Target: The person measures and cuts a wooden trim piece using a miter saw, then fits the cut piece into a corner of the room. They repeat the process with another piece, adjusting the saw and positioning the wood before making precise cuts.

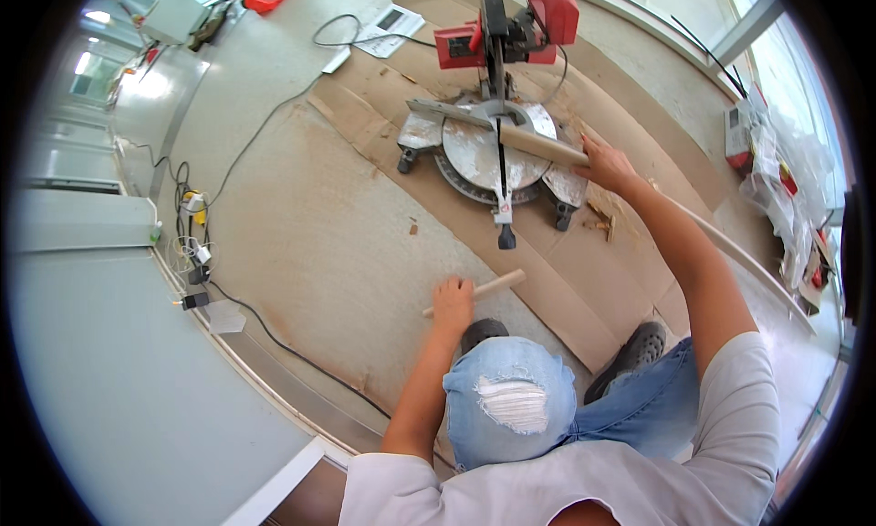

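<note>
A red and black mitre saw (471, 154) stands on flattened cardboard in front of me, its head raised above the round silver table. My right hand (610, 166) grips the near end of a wooden strip (545, 147), which lies against the fence on the right side of the saw's slot. Down by my shoe, my left hand (453, 302) is closed around a short wooden strip (502, 283) held low over the floor. Its fingertips are partly hidden from this side.
Brown cardboard (584, 261) covers the floor under the saw, with wood offcuts (602, 220) and sawdust on it. A black cord (265, 115) runs across the floor at left to a tangle of plugs. Plastic bags (780, 184) lie along the right wall. A long pale strip (730, 243) rests nearby.
</note>
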`<state>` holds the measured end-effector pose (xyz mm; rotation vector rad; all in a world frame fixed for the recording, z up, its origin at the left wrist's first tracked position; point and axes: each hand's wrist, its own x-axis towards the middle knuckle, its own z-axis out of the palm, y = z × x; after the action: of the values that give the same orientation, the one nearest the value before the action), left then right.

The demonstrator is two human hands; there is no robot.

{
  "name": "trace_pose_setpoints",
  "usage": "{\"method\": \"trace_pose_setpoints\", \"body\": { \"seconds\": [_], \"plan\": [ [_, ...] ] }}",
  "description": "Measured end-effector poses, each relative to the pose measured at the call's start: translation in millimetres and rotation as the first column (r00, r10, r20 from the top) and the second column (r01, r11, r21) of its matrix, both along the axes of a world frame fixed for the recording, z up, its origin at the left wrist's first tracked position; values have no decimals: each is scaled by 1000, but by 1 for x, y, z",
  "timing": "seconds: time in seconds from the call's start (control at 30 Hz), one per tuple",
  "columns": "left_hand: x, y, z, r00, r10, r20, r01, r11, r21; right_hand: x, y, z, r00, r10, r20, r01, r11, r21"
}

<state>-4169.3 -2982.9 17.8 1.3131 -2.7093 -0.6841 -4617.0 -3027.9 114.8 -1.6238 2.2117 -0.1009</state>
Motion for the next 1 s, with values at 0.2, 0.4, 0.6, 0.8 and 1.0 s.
{"method": "trace_pose_setpoints", "body": {
  "seconds": [0.2,0.4,0.6,0.8,1.0],
  "plan": [
    [-24,20,0,997,55,46,-51,996,-78,-31,21,-8,997,10,76,-5,998,-59],
    [19,52,33,967,53,251,-75,994,76,-55,67,-10,982,-52,180,38,996,80],
    [40,73,165,907,169,386,-305,896,323,-104,162,-3,936,-120,330,16,953,303],
    [35,98,323,777,501,381,-628,652,425,-97,214,103,862,-213,459,33,929,370],
    [42,153,435,690,660,297,-713,549,436,-105,245,272,838,-184,514,-53,910,412]
  ]
}}
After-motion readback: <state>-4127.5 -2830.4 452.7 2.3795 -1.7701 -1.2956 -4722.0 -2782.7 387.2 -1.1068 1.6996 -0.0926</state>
